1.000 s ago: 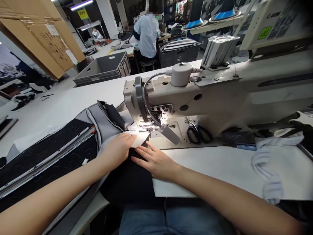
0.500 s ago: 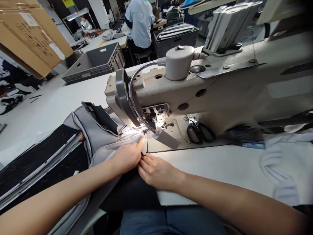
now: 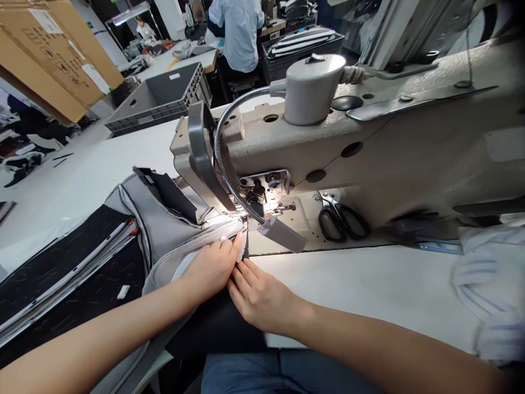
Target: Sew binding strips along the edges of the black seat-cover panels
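Note:
A grey and black fabric cover (image 3: pixel 164 230) lies across the table's left side, its edge running up to the needle area of a sewing machine (image 3: pixel 262 142). My left hand (image 3: pixel 213 265) grips the fabric just in front of the needle, fingers bent. Right beside it, my right hand (image 3: pixel 262 295) pinches the near edge of the same fabric, fingertips close to the left hand's. A small lamp (image 3: pixel 283 232) on a bendy metal neck lights the stitching spot. The needle itself is hidden behind the lamp and machine head.
Black-handled scissors (image 3: pixel 342 219) rest on the machine bed. At the right lies a striped cloth (image 3: pixel 488 290). A grey crate (image 3: pixel 164 98) stands behind, with a cardboard box (image 3: pixel 57 54) at upper left. A person (image 3: pixel 235 35) in light blue sits farther back.
Both hands stay at the fabric edge near the needle. The right hand has dropped slightly, its fingers straighter, and more of the pale fabric edge shows between the hands. The camera view has shifted a little.

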`<state>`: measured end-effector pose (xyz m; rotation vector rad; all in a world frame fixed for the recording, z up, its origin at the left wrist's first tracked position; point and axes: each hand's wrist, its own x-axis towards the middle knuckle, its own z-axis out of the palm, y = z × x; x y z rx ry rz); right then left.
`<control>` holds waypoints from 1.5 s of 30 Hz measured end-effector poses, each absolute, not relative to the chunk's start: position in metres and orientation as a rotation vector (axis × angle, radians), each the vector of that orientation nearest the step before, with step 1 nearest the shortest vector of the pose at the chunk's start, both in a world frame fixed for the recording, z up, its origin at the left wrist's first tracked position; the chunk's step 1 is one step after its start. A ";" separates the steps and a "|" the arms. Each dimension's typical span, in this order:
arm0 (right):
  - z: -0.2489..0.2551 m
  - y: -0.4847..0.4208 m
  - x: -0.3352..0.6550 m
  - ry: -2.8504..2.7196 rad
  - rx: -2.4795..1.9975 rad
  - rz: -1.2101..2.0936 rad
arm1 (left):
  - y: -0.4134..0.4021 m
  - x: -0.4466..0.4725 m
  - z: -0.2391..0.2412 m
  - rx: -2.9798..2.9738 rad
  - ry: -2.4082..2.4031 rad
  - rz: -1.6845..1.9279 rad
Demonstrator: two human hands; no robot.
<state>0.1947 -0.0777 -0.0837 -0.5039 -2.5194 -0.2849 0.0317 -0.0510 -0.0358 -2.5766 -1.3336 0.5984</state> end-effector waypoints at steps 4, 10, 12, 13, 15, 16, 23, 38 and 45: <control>-0.084 -0.077 0.195 -2.511 -0.512 -0.302 | -0.054 0.034 -0.035 -2.539 -1.321 0.610; -0.084 -0.071 0.197 -2.488 -0.430 -0.165 | -0.041 0.030 -0.022 -2.699 -1.656 0.524; -0.084 -0.071 0.197 -2.476 -0.417 -0.110 | -0.034 0.028 -0.016 -2.719 -1.812 0.495; -0.084 -0.071 0.196 -2.472 -0.422 -0.096 | -0.032 0.028 -0.013 -2.724 -1.864 0.479; -0.084 -0.072 0.195 -2.460 -0.433 -0.084 | -0.030 0.027 -0.011 -2.748 -1.902 0.462; -0.084 -0.072 0.195 -2.452 -0.435 -0.081 | -0.031 0.027 -0.010 -2.755 -1.898 0.469; -0.084 -0.073 0.194 -2.431 -0.449 -0.052 | -0.044 0.036 -0.025 -2.645 -1.581 0.613; -0.085 -0.072 0.194 -2.450 -0.462 -0.044 | -0.049 0.033 -0.030 -2.621 -1.493 0.601; -0.084 -0.072 0.194 -2.470 -0.461 -0.037 | -0.049 0.036 -0.028 -2.649 -1.518 0.652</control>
